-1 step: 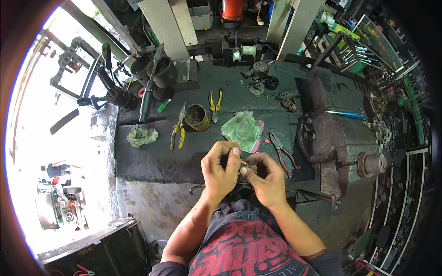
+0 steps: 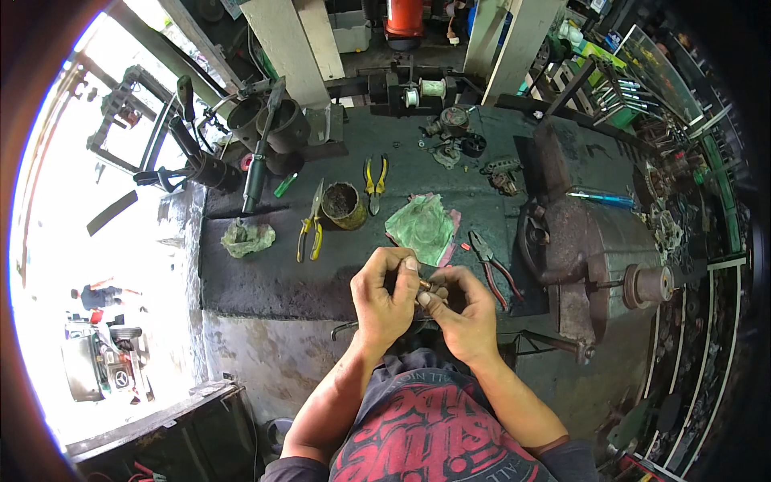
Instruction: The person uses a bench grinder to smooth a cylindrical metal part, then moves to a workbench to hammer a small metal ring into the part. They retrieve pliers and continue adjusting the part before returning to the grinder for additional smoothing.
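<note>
Above the near edge of the workbench (image 2: pixel 265 281), my two hands meet at a small brass-coloured metal part (image 2: pixel 425 284). Thumb and forefinger of my left hand (image 2: pixel 385 296) are pinched together at its left end. My right hand (image 2: pixel 464 315) grips it from the right, thumb laid against it. Fingers cover most of the part, so its exact kind does not show. Just beyond the hands lies a crumpled green cloth (image 2: pixel 423 229) with a pinkish edge. Red-handled pliers (image 2: pixel 494 269) rest to the right of it.
Yellow-handled shears (image 2: pixel 312 229), a dirt-filled can (image 2: pixel 344 205) and yellow-black cutters (image 2: pixel 375 185) lie left of centre. Farther left is a greasy rag (image 2: pixel 247 238). A large metal machine housing (image 2: pixel 590 225) fills the right side. Disassembled metal parts (image 2: pixel 454 132) sit at the back.
</note>
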